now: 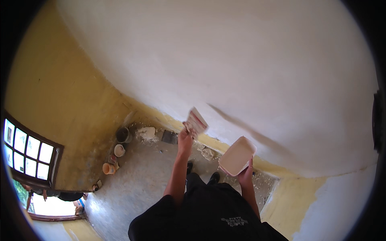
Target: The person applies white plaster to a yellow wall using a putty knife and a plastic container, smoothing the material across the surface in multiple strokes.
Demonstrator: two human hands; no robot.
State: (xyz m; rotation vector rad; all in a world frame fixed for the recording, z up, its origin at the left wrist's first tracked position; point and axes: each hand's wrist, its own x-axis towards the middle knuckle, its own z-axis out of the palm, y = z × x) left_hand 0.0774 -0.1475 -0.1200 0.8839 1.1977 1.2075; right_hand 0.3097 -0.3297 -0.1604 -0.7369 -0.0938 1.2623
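My left hand grips a wide scraper with a pale blade streaked reddish-brown, held up in front of the white plastered wall. My right hand holds a rectangular pale container from beneath and its side, tilted toward me; its inside looks coated or filled with cream-coloured material, I cannot tell which. The container is to the right of the scraper and a little lower, apart from it.
A dark bucket, smaller tubs, an orange container, a dark board and white debris lie along the concrete floor's edge. At left are a yellow wall, a window and a doorway with another person.
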